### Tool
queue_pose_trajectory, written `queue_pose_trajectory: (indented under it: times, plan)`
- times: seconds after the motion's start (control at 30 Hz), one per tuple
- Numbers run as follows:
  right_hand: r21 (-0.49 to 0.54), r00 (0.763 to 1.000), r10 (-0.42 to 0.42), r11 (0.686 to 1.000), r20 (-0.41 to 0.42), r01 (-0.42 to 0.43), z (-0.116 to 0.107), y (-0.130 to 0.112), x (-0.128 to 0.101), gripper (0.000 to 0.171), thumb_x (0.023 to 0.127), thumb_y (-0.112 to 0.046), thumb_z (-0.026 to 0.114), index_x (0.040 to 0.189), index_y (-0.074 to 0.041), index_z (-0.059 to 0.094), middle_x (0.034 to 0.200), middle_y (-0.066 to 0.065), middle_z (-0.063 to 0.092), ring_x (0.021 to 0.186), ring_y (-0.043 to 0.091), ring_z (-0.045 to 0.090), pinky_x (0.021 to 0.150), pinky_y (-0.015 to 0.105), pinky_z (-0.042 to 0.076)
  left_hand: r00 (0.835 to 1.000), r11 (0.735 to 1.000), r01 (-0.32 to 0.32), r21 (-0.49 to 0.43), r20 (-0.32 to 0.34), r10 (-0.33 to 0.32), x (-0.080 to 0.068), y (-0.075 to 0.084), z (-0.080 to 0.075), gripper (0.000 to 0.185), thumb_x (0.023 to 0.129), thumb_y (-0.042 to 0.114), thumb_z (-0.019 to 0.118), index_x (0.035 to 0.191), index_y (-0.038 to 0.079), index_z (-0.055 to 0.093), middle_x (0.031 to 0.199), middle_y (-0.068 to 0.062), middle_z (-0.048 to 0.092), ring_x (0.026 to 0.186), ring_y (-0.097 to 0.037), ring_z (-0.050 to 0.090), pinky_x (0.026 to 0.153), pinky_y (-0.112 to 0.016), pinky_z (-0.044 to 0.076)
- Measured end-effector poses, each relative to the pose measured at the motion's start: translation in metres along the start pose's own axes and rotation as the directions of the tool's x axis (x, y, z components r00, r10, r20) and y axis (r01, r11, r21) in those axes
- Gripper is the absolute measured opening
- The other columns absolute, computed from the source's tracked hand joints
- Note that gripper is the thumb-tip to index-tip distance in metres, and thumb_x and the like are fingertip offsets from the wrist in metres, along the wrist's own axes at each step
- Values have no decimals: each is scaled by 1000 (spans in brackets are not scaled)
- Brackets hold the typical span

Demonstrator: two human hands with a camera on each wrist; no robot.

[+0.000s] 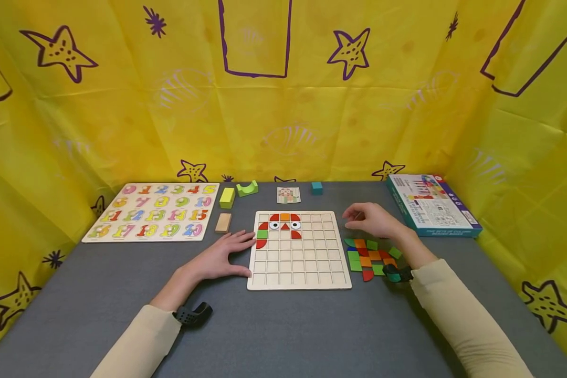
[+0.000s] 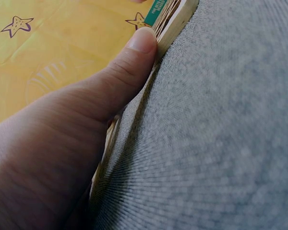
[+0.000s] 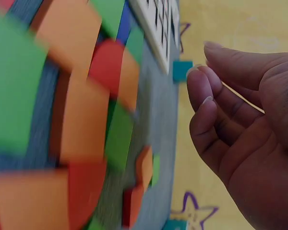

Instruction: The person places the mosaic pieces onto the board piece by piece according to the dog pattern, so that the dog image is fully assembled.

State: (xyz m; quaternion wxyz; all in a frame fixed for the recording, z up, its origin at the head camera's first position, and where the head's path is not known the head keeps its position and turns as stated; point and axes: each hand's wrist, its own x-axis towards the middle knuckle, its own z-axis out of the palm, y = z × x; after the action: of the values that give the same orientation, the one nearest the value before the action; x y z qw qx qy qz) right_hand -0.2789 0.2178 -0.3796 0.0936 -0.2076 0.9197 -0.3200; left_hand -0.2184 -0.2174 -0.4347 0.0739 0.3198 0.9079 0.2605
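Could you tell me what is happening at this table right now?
A person is filling a wooden grid board with coloured tiles; only a few red, orange and green ones and two eye pieces sit in its top rows. The left hand rests flat against the board's left edge. The right hand hovers, fingers loosely curled and holding nothing, above a pile of loose tiles beside the board. A number puzzle lies further left.
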Motion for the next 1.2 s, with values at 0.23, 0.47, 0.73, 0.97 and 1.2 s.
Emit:
queue_pose_trajectory:
  times: [0.23, 0.47, 0.73, 0.97, 1.2]
  plan:
    - [-16, 998, 54, 998, -31, -54, -14, 27, -20, 26, 95, -14, 73, 116, 0, 69, 98, 7, 65, 88, 26, 57, 78, 36, 51, 1000, 1000, -1, 4, 2, 1, 1, 0, 0, 90, 82, 57, 78, 153, 11, 46, 162, -4, 34, 151, -36, 20, 120, -59, 10]
    - [-36, 995, 81, 996, -52, -83, -25, 45, -40, 25, 96, -15, 72, 114, 1, 68, 98, 7, 65, 89, 26, 57, 81, 37, 51, 1000, 1000, -4, 4, 0, 4, 0, -1, -1, 90, 82, 57, 78, 153, 10, 46, 162, -4, 34, 150, -36, 20, 120, -59, 10]
    - [-52, 995, 89, 994, -35, -91, -29, 57, -47, 27, 95, -18, 74, 113, 1, 68, 96, 6, 66, 87, 24, 57, 81, 37, 50, 1000, 1000, 3, 9, 3, -3, -1, -2, -2, 90, 82, 57, 78, 153, 12, 46, 162, -4, 33, 151, -35, 19, 120, -58, 9]
    - [-116, 997, 66, 991, -31, -69, -24, 64, -44, 26, 94, -19, 74, 109, 2, 68, 90, 5, 63, 82, 23, 55, 74, 35, 49, 1000, 1000, -8, -4, -2, 8, -1, -2, 0, 90, 82, 56, 78, 152, 11, 47, 161, -4, 35, 150, -36, 20, 119, -59, 10]
    - [-108, 995, 97, 989, 2, -96, -21, 65, -43, 22, 94, -17, 73, 107, 0, 66, 90, 5, 62, 81, 22, 54, 74, 35, 49, 1000, 1000, -11, -2, -1, 11, -1, -2, 1, 89, 82, 56, 78, 153, 11, 47, 161, -4, 35, 151, -35, 20, 120, -59, 10]
